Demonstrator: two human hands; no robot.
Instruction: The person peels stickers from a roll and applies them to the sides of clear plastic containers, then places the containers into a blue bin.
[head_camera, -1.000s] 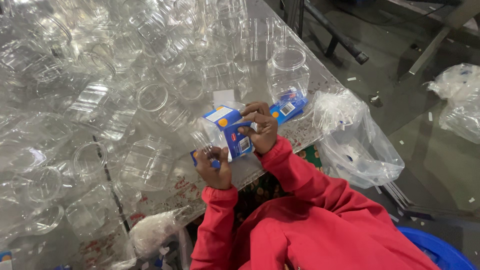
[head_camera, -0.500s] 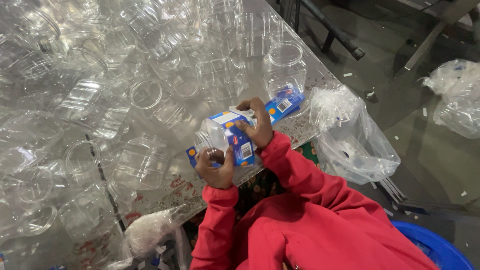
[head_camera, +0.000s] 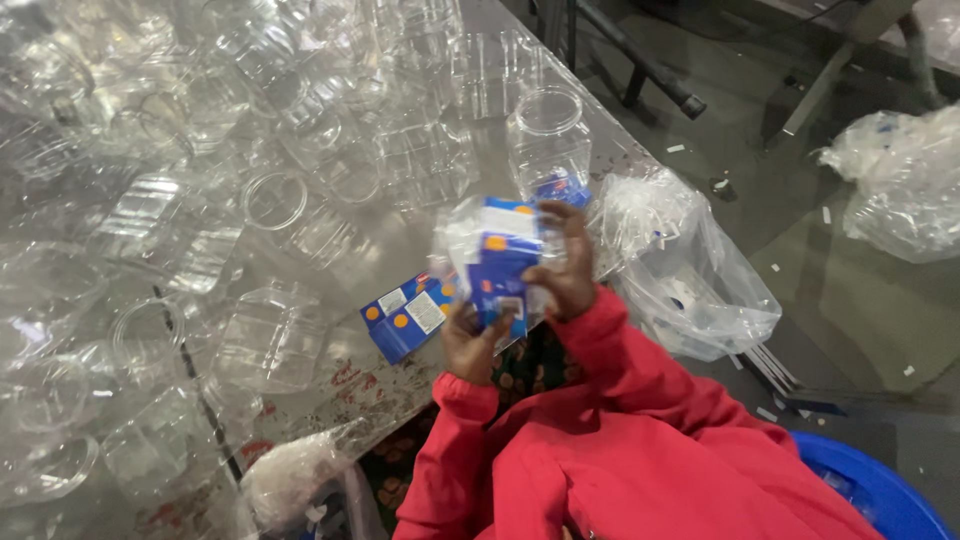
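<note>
At frame centre, my right hand (head_camera: 565, 270) is gripping a clear jar (head_camera: 480, 250) while my left hand (head_camera: 468, 340) is pinching its blue label (head_camera: 500, 275) from below. I'm judging smooth, even pressing matters here. More labels (head_camera: 405, 320) are lying left on the surface (head_camera: 330, 390).

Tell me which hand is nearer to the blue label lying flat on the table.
Left. The left hand sits just right of the flat blue label, almost touching it. The right hand is farther right and higher, gripping the clear jar.

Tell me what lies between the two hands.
In the head view, a clear plastic jar with a blue label sits between left hand and right hand, gripped by both.
</note>
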